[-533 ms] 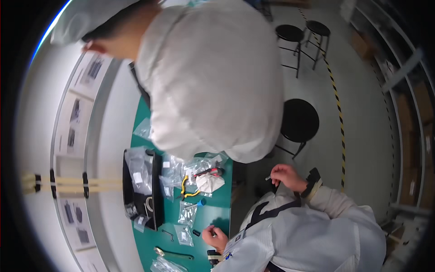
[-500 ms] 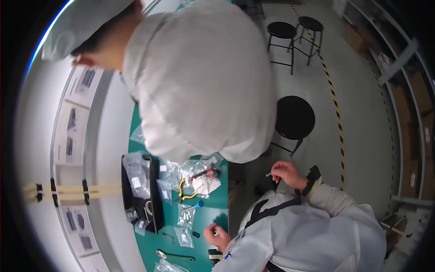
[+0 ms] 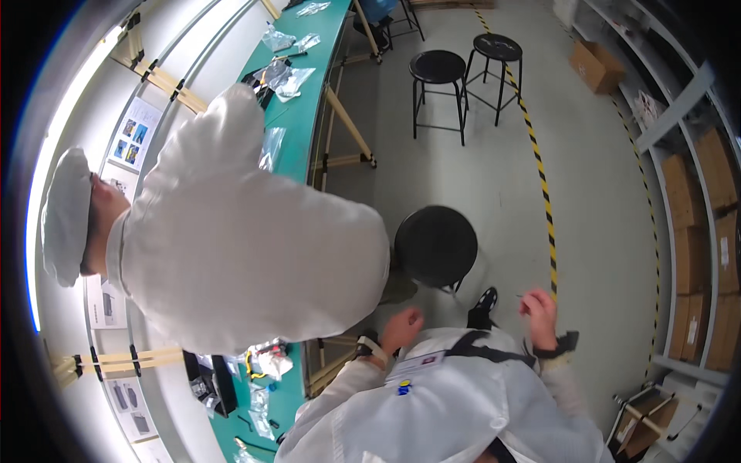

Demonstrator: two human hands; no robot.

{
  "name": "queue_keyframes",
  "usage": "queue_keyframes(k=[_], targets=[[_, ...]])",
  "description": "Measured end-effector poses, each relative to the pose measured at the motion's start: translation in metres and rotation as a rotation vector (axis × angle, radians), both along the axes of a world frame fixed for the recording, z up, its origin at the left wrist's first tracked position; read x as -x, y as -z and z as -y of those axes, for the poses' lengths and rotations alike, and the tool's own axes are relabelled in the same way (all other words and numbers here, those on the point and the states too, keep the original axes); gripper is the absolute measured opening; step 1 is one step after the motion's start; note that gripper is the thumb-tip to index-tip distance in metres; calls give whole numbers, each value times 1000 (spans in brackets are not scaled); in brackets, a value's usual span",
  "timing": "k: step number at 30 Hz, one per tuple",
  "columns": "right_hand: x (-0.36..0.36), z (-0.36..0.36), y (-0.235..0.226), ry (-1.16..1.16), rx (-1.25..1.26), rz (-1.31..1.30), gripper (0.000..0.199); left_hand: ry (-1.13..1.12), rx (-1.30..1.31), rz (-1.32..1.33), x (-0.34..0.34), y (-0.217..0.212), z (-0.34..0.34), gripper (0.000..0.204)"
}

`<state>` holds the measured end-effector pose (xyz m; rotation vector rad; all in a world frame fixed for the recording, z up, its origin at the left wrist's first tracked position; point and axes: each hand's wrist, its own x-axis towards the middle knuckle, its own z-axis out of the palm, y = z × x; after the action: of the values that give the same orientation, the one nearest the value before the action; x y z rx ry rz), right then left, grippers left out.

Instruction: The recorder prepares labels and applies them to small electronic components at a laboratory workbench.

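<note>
My left hand [image 3: 402, 328] is held in front of my body, off the bench edge, with its fingers curled in. Whether anything is inside them is hidden. My right hand [image 3: 539, 312] is raised above the floor on the right, its fingers pinched together. A small thin rod [image 3: 519, 295] pokes out of its fingertips, too small to name more closely. Neither hand touches the green workbench [image 3: 289, 386]. On the bench at lower left lie a black open box [image 3: 224, 386], yellow-handled pliers [image 3: 248, 363], and clear plastic bags [image 3: 259, 401].
A co-worker in a white coat [image 3: 247, 262] leans over the bench on my left. A black stool [image 3: 436, 245] stands close ahead, with two more stools [image 3: 438, 68] beyond. Striped tape [image 3: 540, 177] runs along the floor. Shelves with cardboard boxes [image 3: 687, 255] line the right side.
My view has turned right, away from the bench. My left hand has come off the bench area to in front of my body. The co-worker now appears farther left, one arm stretched forward.
</note>
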<state>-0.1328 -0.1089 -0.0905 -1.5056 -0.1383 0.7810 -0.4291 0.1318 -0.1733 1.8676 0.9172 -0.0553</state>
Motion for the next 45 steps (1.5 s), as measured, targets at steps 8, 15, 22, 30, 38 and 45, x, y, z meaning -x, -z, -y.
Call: queue_keyframes(k=[8, 15, 22, 30, 38, 45], targets=[[-175, 45, -40, 278, 43, 99, 7, 148, 111, -518, -101, 119, -15, 36], [-267, -21, -16, 188, 33, 21, 7, -161, 149, -387, -174, 140, -34, 34], [-397, -159, -11, 67, 87, 17, 8, -354, 608, -393, -248, 164, -86, 35], [-497, -419, -10, -319, -53, 43, 8, -775, 205, -32, -339, 59, -223, 31], [-433, -691, 10, -908, -60, -25, 7, -1498, 413, 159, -319, 63, -213, 26], [-319, -905, 9, -1290, -98, -32, 8, -1816, 306, -337, -347, 66, -171, 30]])
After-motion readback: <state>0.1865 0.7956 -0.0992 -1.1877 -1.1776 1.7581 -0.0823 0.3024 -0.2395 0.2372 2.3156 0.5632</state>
